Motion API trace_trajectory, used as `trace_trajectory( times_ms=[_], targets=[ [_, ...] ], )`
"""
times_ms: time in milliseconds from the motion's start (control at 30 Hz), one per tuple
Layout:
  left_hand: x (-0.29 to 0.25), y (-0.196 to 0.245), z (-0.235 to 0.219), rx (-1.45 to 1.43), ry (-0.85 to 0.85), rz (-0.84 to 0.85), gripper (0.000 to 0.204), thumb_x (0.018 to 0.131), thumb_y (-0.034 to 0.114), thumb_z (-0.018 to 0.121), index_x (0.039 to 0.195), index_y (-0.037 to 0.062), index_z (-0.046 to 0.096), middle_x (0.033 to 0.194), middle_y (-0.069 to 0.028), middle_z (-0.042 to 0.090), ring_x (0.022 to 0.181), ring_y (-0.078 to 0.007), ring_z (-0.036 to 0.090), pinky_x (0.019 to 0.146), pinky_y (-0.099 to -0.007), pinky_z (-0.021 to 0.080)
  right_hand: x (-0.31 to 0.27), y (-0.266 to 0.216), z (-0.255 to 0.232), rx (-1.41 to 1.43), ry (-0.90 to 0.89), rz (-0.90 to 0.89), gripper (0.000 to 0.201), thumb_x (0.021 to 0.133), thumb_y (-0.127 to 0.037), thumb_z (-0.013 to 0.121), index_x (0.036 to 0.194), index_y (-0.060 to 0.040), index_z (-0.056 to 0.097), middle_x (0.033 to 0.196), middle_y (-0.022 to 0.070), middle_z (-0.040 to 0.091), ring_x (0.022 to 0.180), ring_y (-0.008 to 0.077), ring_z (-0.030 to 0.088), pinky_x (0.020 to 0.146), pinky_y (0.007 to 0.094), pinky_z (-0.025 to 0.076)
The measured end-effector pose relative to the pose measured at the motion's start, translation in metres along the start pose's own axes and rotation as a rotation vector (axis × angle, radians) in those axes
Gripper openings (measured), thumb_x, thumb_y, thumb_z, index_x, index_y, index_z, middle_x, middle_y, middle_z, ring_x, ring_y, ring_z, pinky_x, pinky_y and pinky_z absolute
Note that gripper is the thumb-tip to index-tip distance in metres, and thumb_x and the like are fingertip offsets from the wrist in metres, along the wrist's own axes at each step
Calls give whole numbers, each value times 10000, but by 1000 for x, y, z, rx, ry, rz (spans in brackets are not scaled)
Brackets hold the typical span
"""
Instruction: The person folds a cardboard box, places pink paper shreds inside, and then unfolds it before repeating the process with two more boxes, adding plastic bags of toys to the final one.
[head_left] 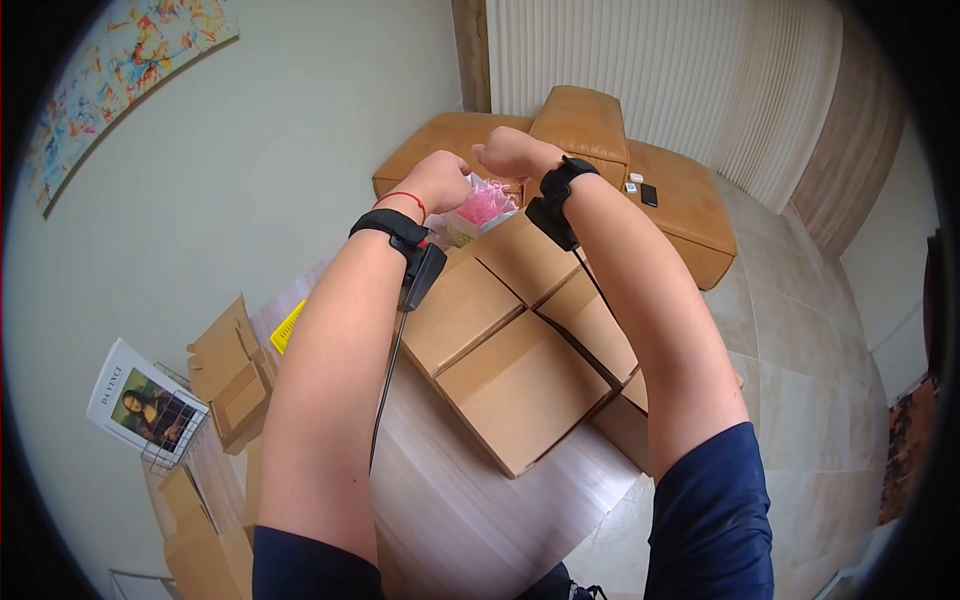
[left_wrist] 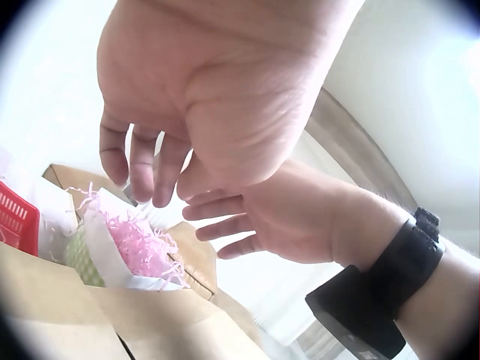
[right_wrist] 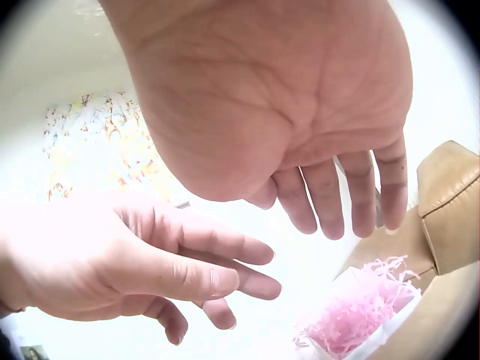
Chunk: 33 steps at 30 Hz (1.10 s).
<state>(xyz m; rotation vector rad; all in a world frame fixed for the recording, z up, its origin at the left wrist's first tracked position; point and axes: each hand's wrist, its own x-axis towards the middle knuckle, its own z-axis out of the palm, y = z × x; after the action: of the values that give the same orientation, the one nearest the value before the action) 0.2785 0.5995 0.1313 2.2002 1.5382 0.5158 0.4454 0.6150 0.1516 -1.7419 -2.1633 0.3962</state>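
Both bare hands are held out over the far end of the table, side by side and a little apart. My left hand [head_left: 438, 182] has its fingers loosely bent downward, and nothing shows in its palm in the left wrist view. Fingers relaxed and pointing down, my right hand [head_left: 517, 153] is likewise bare-palmed in the right wrist view. Beneath them sits a tuft of pink shredded paper [head_left: 488, 204] in a white-walled container [left_wrist: 101, 244]. Several closed cardboard boxes [head_left: 525, 385] stand together on the near side of it.
Pale wood-look tabletop [head_left: 430, 430] carries the boxes. At left are an opened cardboard box [head_left: 230, 365], a yellow basket [head_left: 287, 326] and a Da Vinci book [head_left: 150, 405] in a wire rack. A tan leather seat [head_left: 680, 200] with a phone [head_left: 649, 195] stands behind. A red basket [left_wrist: 19, 223] shows too.
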Motion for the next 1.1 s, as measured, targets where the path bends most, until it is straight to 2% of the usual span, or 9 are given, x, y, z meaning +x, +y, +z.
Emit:
trace_trajectory(
  times_ms=[67,200,367,467,567,633,700,900,1100],
  targets=[
    [-17,15,-12,12,18,3,396,905,65,608,1274,8,740,1247,-241,732,1166,-356,713,1008,-391,547,-10,-2,-7,78,71,-39,526,1038,-391,548,905,97,695,816,200,669,693,306,670,616,427,572],
    [-45,33,-39,109,58,165,326,950,163,643,1202,-4,764,1065,-163,784,843,-221,727,753,-348,588,-38,-25,-33,119,-26,-67,454,1004,-361,576,910,59,720,820,151,694,663,265,654,576,396,564],
    [-102,57,-85,159,83,227,262,946,174,600,972,-12,782,894,-93,772,734,-175,702,676,-337,575,-109,-87,-62,129,-45,-219,410,1037,-354,549,1019,-7,767,946,55,777,755,180,704,615,337,583],
    [-175,70,-118,145,39,148,266,953,184,601,974,-14,778,909,-82,775,754,-167,699,694,-322,574,-167,-124,-67,288,-104,-259,385,1089,-298,484,1135,-7,732,1046,48,789,835,154,710,725,301,575],
    [-249,64,-133,133,25,194,281,987,209,606,984,-16,775,921,-77,776,775,-146,689,725,-308,573,-217,-148,-54,423,-155,-392,374,1104,-295,477,1110,-21,732,1057,51,787,835,122,702,722,284,563],
    [-309,58,-133,116,18,222,270,1017,215,619,1035,-12,764,919,-62,765,774,-120,664,724,-289,548,-256,-163,-35,544,-148,-470,398,1046,-292,487,1095,3,750,988,86,781,832,157,718,698,305,577],
    [-384,59,-131,33,14,230,238,1035,196,630,1089,-3,750,908,-37,749,753,-105,633,694,-281,517,-295,-174,-17,666,-221,-563,369,1064,-317,558,1079,-4,751,957,45,757,841,119,706,704,283,563],
    [-586,44,-119,71,181,85,160,977,53,670,1119,16,734,924,-44,749,770,-109,630,693,-268,500,-405,-173,52,1090,-455,-560,277,1089,-224,623,1164,19,733,1031,34,744,902,108,673,832,286,563],
    [-722,-39,-47,-390,680,-385,145,1018,67,643,1120,2,724,986,-43,770,818,-100,642,730,-261,518,-453,-151,140,1217,-410,-421,220,1090,-151,592,1098,8,744,1010,42,754,927,109,670,847,283,544]
  ],
)
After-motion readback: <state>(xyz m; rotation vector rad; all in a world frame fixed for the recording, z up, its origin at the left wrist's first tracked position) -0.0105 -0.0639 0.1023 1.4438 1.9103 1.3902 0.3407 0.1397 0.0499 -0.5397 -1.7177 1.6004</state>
